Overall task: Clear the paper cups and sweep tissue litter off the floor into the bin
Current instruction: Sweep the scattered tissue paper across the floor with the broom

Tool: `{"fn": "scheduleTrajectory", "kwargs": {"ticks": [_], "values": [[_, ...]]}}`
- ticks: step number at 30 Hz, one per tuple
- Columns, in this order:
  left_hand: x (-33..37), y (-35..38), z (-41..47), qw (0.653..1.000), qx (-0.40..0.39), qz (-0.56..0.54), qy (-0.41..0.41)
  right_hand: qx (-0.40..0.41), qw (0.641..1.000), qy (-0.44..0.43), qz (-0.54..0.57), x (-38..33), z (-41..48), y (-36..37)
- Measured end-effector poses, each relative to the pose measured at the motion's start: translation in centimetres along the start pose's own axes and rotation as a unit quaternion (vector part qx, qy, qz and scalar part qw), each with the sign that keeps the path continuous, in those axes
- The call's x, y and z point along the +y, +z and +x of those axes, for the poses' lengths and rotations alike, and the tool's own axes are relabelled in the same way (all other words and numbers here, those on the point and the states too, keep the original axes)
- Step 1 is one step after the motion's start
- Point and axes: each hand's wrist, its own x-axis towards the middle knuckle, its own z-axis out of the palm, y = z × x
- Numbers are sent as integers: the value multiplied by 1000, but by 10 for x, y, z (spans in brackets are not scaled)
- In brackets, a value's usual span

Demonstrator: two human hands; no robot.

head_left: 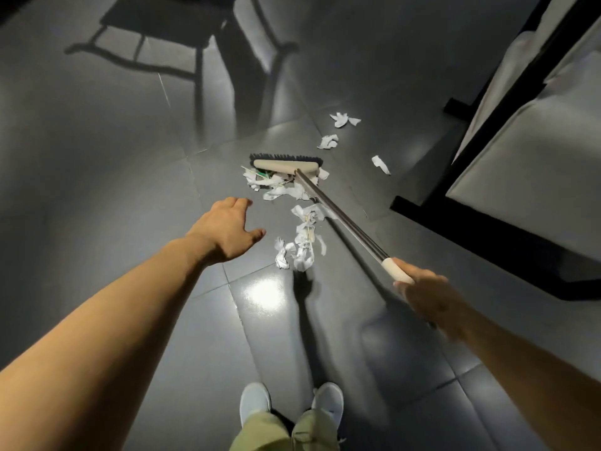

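Broom point(285, 166) in right hand point(424, 292), three stray tissue scraps point(327, 141)

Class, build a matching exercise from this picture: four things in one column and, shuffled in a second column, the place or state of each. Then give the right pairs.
Column A
1. broom head
2. left hand
3. right hand
4. white shoes

Column B
a. grips the broom handle
b. fingers spread, holds nothing
c. on the floor, tissue scraps heaped at its near side
d. at the bottom edge of the view

Pairs: 1-c; 2-b; 3-a; 4-d
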Motion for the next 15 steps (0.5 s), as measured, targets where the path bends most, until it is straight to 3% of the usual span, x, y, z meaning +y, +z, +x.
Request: {"fn": "scheduleTrajectory", "kwargs": {"ticks": [8,15], "values": [[15,6,-3,1000,3,11,19,100,971,-5,217,-41,23,-8],[-4,-14,25,999,13,22,38,154,958,38,237,-84,74,-55]]}}
